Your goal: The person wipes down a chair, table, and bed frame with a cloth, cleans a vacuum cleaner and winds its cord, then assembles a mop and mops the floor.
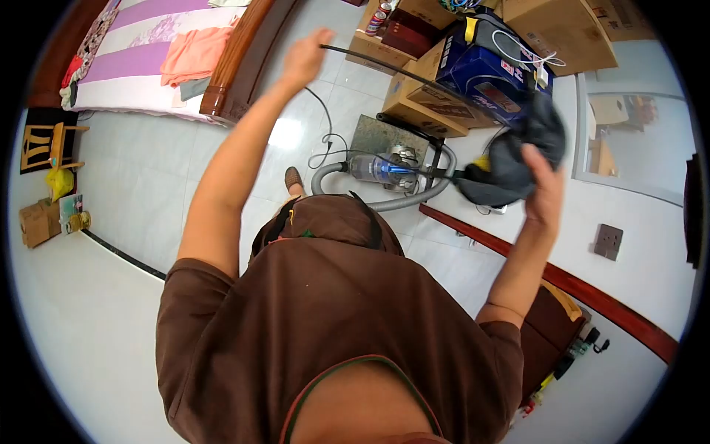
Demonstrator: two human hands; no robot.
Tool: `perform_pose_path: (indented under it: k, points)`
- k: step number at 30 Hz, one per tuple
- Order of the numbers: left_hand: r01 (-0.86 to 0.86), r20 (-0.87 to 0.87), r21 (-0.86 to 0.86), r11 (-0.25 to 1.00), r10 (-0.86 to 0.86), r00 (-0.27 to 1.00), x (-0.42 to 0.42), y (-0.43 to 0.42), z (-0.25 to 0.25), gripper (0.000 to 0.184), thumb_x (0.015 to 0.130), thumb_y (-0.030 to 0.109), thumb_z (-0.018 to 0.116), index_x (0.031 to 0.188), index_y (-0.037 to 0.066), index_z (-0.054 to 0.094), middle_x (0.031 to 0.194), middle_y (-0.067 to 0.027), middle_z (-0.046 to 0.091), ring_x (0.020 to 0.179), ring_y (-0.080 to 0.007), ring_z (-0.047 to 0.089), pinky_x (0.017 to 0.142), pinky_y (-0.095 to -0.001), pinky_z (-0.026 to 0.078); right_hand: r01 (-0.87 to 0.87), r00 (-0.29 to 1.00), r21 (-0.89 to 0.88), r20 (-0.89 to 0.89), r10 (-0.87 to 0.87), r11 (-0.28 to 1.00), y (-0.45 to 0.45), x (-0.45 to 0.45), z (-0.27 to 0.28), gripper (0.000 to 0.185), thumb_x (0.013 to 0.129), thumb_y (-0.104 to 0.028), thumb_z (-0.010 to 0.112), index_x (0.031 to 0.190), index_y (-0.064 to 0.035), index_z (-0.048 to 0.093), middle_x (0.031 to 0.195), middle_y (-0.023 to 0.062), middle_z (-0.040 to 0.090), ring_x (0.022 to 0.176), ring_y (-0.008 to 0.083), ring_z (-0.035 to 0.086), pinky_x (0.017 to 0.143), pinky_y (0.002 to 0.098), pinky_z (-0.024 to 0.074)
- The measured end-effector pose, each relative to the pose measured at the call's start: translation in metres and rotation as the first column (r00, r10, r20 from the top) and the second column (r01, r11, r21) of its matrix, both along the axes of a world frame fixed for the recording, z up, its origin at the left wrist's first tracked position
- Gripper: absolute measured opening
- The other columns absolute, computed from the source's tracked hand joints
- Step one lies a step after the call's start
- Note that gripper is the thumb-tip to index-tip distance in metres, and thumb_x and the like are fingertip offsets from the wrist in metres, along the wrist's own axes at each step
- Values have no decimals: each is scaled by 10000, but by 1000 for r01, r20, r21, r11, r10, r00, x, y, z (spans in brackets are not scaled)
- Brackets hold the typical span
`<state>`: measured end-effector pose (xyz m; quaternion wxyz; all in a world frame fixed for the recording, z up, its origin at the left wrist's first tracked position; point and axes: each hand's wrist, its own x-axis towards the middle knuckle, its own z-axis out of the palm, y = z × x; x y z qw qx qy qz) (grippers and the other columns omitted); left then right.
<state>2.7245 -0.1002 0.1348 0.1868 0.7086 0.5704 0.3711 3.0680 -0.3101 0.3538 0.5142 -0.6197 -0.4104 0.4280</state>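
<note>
My left hand (pixel 305 59), raised at the upper middle, is closed around a black cord (pixel 370 58). From there the cord stretches across to the right, toward a dark grey cloth-like bundle (pixel 510 166) with a yellow patch. My right hand (pixel 543 185) grips this bundle, which is blurred by motion; whether the cord passes through it I cannot tell. Another length of cord hangs below my left hand and loops down to a vacuum cleaner (pixel 370 169) with a clear canister. Its grey hose (pixel 414 201) curls around it on the floor.
Cardboard boxes (pixel 436 103) and a blue box (pixel 484 74) are stacked beyond the vacuum cleaner. A bed (pixel 140 44) with a wooden footboard (pixel 240 59) stands at upper left. On the right wall are a socket (pixel 609 241) and a window (pixel 636 140). A small wooden chair (pixel 55 144) is at far left.
</note>
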Motion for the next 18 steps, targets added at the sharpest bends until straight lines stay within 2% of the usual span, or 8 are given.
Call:
perform_pose_path:
  k: [5,8,10,11,12,14,16,18]
  points:
    - [-172,-94,-103,980,162,982,-83,35,-38,406,995,455,400,1109,121,602,976,-256,643,957,-459,596,782,-538,454,248,930,277,-336,-148,928,-39,100,66,335,901,-142,619,1203,0,590,1157,170,652,1038,297,653,944,442,527]
    - [-68,-17,-69,995,67,998,-83,43,-51,380,990,426,457,1041,92,630,954,-231,654,940,-452,603,759,-513,463,211,882,366,-471,-16,906,-61,112,112,306,939,-207,571,1160,1,617,1093,204,676,972,328,678,895,489,546]
    - [-60,35,-203,977,68,997,-45,37,-29,342,978,378,499,975,71,650,880,-198,665,840,-389,644,725,-461,479,300,879,383,-467,-97,874,-61,119,128,294,934,-220,584,1119,2,642,972,196,705,889,338,694,812,477,572]
    - [-60,123,-378,924,115,986,-21,26,3,312,970,328,523,939,51,662,810,-149,668,727,-250,645,674,-379,482,377,904,426,-362,-228,822,-53,119,132,299,926,-224,608,1117,3,643,962,191,704,881,319,694,817,463,569]
    - [91,298,-289,953,0,955,-7,27,1,198,949,232,569,1001,68,667,739,-75,648,670,-137,583,622,-313,455,445,895,475,-260,-362,759,-43,118,134,306,917,-228,631,1115,4,644,952,185,702,874,299,693,822,450,565]
    - [367,456,-64,928,-300,838,37,14,31,244,908,158,616,1137,74,630,670,41,522,601,-59,462,565,-242,419,286,870,545,196,-452,788,-22,87,129,319,900,-235,676,1094,17,650,942,151,691,860,234,671,827,377,537]
    - [541,472,-151,828,-420,775,77,-23,102,361,880,149,648,1228,85,578,690,32,529,624,-59,467,576,-245,420,55,499,445,763,-411,894,-2,94,107,366,911,-299,664,1085,20,624,940,173,695,834,283,672,744,370,518]
    - [633,539,-199,748,-456,708,109,-44,133,488,871,153,652,1336,101,513,694,18,542,634,-56,460,572,-240,404,-40,375,380,863,-339,924,14,69,73,408,903,-353,666,1049,24,611,847,208,672,789,331,664,711,426,500]
